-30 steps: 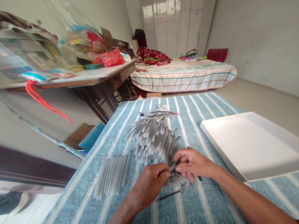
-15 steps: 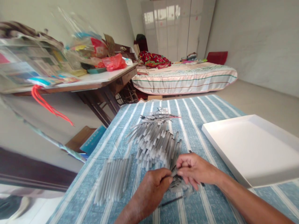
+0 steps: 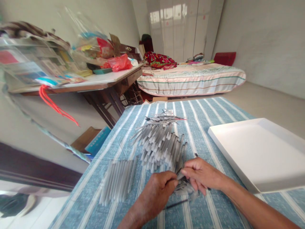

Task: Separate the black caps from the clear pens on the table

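Note:
My left hand [image 3: 156, 192] and my right hand [image 3: 201, 176] meet over the near end of a heap of grey pens [image 3: 162, 146] on a blue striped tablecloth [image 3: 119, 206]. Both hands are closed in a pinch on one pen [image 3: 179, 176] held between them. More pens lie under my right hand's fingers. A thin black refill [image 3: 176, 204] lies on the cloth just below my hands. To the left a tidy row of clear pen tubes [image 3: 119, 181] lies flat. A small bunch of black refills [image 3: 164, 118] sits at the heap's far end.
A white shallow tray [image 3: 259, 152] sits on the cloth at the right. A cluttered wooden desk [image 3: 105, 82] with plastic bags stands at the left, a bed [image 3: 190, 79] beyond the table, and white wardrobe doors [image 3: 181, 28] at the back.
The view has shifted slightly. My hands have stayed together at the near end of the heap, fingers working on the pen between them.

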### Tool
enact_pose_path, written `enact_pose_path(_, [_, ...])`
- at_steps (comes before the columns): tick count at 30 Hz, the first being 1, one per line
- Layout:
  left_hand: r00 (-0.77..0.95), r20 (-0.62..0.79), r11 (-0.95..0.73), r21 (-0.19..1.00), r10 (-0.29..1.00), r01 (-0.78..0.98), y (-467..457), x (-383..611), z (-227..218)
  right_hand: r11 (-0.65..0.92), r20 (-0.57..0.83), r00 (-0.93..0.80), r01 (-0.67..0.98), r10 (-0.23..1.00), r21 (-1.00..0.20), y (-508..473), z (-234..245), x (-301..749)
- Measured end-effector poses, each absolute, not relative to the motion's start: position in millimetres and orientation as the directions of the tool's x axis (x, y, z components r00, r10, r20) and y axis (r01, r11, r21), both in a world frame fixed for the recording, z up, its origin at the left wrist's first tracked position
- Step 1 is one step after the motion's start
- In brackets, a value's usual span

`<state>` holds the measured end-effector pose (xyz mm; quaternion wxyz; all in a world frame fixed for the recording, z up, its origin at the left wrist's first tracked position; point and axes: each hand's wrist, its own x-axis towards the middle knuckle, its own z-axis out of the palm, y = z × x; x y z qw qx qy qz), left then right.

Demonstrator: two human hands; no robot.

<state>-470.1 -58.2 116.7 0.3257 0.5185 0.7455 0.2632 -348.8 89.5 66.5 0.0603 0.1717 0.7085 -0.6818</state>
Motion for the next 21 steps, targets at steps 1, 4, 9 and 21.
enact_pose_path(1, [-0.248, -0.215, 0.325, 0.729, 0.944, 0.602, -58, -470, 117, 0.005, -0.324, -0.932, 0.329, 0.161, -0.944, 90, 66, -349])
enact_pose_path(4, [-0.257, -0.214, 0.329, 0.726, 0.942, 0.604, -58, -469, 116, -0.028, -0.333, -0.932, 0.332, 0.145, -0.943, 90, 65, -349])
enact_pose_path(9, [-0.253, -0.201, 0.317, 0.730, 0.946, 0.606, -59, -470, 115, 0.007, -0.332, -0.929, 0.338, 0.161, -0.941, 89, 65, -349])
enact_pose_path(21, [-0.269, -0.196, 0.328, 0.687, 0.943, 0.648, -60, -476, 116, -0.058, -0.261, -0.942, 0.254, 0.210, -0.965, 110, 74, -341])
